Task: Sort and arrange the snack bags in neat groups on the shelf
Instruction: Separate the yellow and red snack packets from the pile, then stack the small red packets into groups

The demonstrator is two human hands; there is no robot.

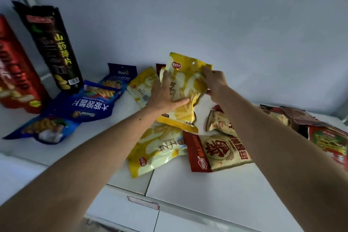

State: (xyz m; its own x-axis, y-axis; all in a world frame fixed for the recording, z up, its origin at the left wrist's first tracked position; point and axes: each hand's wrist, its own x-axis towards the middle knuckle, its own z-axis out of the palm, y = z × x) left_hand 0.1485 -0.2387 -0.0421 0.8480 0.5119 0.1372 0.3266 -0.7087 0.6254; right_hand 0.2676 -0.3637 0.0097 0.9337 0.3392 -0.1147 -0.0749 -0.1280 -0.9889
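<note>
Both forearms reach in from the near edge of the white shelf [216,190]. Near the front edge lie a yellow bag [156,149] and a red-and-cream bag [218,152], touching. Beyond them, left hand [165,92] lies flat, fingers spread, on the raised yellow bag [188,81]; right hand [214,81] pinches its right edge. Three blue bags [82,105] lie toward the left end. Black bag [54,47] and red bag [17,73] stand at the back left corner.
</note>
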